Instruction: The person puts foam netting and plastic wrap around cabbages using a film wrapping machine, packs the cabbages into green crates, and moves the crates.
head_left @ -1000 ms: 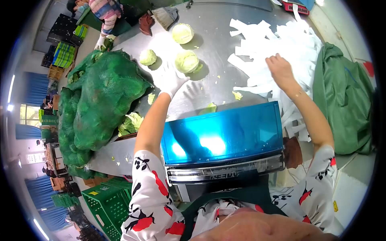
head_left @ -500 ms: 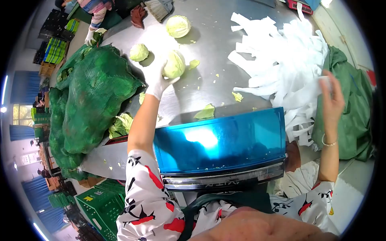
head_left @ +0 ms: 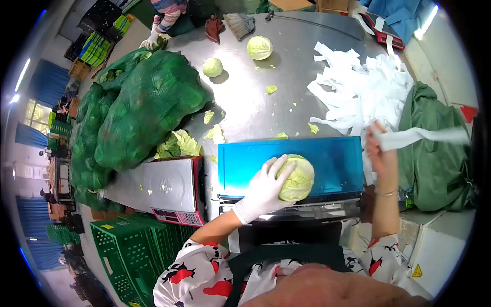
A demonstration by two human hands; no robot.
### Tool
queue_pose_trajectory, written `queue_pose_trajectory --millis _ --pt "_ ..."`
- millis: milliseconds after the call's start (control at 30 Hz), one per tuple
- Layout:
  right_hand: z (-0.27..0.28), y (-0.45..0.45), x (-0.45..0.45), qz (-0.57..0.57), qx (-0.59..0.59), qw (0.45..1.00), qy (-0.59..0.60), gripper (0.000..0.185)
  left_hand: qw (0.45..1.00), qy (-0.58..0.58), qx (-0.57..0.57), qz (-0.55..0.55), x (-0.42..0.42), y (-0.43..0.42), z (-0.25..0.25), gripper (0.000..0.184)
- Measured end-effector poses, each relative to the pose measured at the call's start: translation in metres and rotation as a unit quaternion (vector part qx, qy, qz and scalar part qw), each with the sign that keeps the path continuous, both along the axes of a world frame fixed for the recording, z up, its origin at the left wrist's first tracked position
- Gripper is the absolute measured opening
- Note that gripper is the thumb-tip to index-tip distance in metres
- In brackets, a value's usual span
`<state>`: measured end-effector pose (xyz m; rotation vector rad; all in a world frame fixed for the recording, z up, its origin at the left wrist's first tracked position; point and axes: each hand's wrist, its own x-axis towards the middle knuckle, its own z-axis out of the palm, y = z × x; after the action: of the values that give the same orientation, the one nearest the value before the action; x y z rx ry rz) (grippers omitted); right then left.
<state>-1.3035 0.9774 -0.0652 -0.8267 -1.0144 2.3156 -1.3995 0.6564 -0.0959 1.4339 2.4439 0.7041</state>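
My left hand [head_left: 263, 193], in a white glove, grips a pale green cabbage [head_left: 298, 178] from its left side, above the near part of a machine with a blue top [head_left: 245, 163]. My bare right hand [head_left: 379, 151] is closed on one end of a white strip [head_left: 427, 136], which stretches out to the right. Just beyond that hand lies a heap of similar white strips [head_left: 363, 92]. Two more cabbages, a larger one [head_left: 260, 47] and a smaller one [head_left: 212, 67], rest farther back on the metal table [head_left: 291, 71].
Green mesh sacks [head_left: 148, 107] of produce fill the left side. Near them are a scale [head_left: 174, 187] and green crates [head_left: 120, 256]. A green cloth bag [head_left: 434, 153] stands at right. A brush [head_left: 239, 25] lies at the back. Another person's gloved hand [head_left: 151, 41] touches the sacks.
My left hand has brought the cabbage from the table toward me, over the machine. My right hand has drawn a white strip away from the heap. The view has shifted.
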Motion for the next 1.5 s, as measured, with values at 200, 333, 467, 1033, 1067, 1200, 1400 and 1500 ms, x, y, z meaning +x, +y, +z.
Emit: queue_pose_trajectory --millis 200,333,467,1033,1067,1200,1400,1500 --pt "-0.014 -0.135 0.031 0.233 0.262 0.929 0.116 0.015 0.979 -0.095 0.179 -0.012 0.042 -0.019 0.035 0.092" --pt "0.007 -0.197 0.061 0.114 0.601 0.791 0.012 0.018 0.831 -0.42 0.356 0.081 0.093 -0.025 0.002 0.044" --pt "-0.004 -0.205 0.085 0.131 0.136 0.981 -0.039 0.012 0.684 -0.597 0.408 0.095 0.113 -0.046 -0.004 0.012" --pt "-0.026 -0.184 0.161 0.208 0.136 0.962 0.113 0.027 0.815 -0.528 0.232 0.057 0.103 -0.108 -0.005 0.048" --pt "-0.038 -0.183 0.171 0.207 0.349 0.912 0.065 0.029 0.725 -0.624 0.29 0.022 0.096 -0.11 -0.008 0.05" --pt "-0.076 -0.155 0.131 0.213 0.473 0.832 -0.199 0.028 0.708 -0.643 0.289 0.03 0.086 -0.112 -0.009 0.043" --pt "-0.104 -0.139 0.05 -0.007 0.446 0.88 -0.162 0.023 0.828 -0.342 0.33 0.297 0.028 -0.061 -0.043 0.044" --pt "-0.093 -0.134 0.013 0.142 0.265 0.925 -0.234 0.031 0.772 -0.499 0.198 0.341 -0.008 -0.026 -0.062 0.064"
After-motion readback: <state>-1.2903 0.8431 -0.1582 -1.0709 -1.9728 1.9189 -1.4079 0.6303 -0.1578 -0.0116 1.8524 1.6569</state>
